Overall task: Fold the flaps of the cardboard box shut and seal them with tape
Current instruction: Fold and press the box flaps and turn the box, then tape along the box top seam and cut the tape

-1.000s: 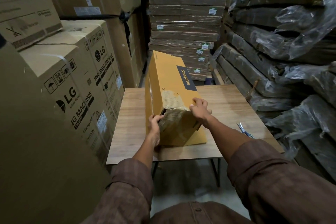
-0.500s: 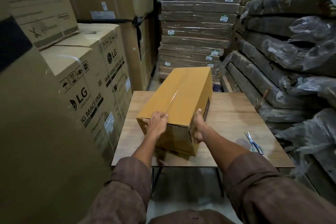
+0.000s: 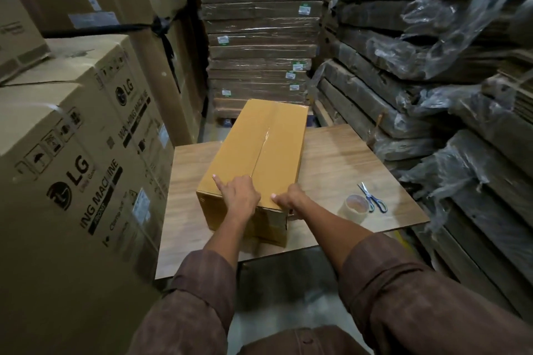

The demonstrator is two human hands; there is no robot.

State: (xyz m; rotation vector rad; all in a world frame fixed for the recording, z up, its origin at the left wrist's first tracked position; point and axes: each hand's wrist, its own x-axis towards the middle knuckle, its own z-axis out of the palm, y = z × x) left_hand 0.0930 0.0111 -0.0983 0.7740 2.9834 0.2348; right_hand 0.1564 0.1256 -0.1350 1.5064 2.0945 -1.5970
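Fingers of your left hand [image 3: 240,197] lie mostly flat on the top of the cardboard box [image 3: 259,158] at its near end, the index stretched toward the left edge, pressing rather than holding. Just to the right, your right hand [image 3: 288,199] has its fingers curled over the near right corner, gripping the box's edge. The box lies lengthwise on the wooden table [image 3: 346,158], running away from both hands.

Ahead of your fingers, the two top flaps are folded shut and a shiny strip of clear tape [image 3: 264,141] runs along the centre seam, so this face looks sealed. The near end panel below your hands looks ragged, but you cannot tell from here whether it needs taping; the far end and underside are hidden.

To the right of your right hand, apart from the box, a tape roll [image 3: 356,206] sits on the table with scissors [image 3: 372,197] touching or just beside it.

A second ago the box stood on its side with the logo face toward you; now it is laid flat, taped seam up, and the roll has come into view.
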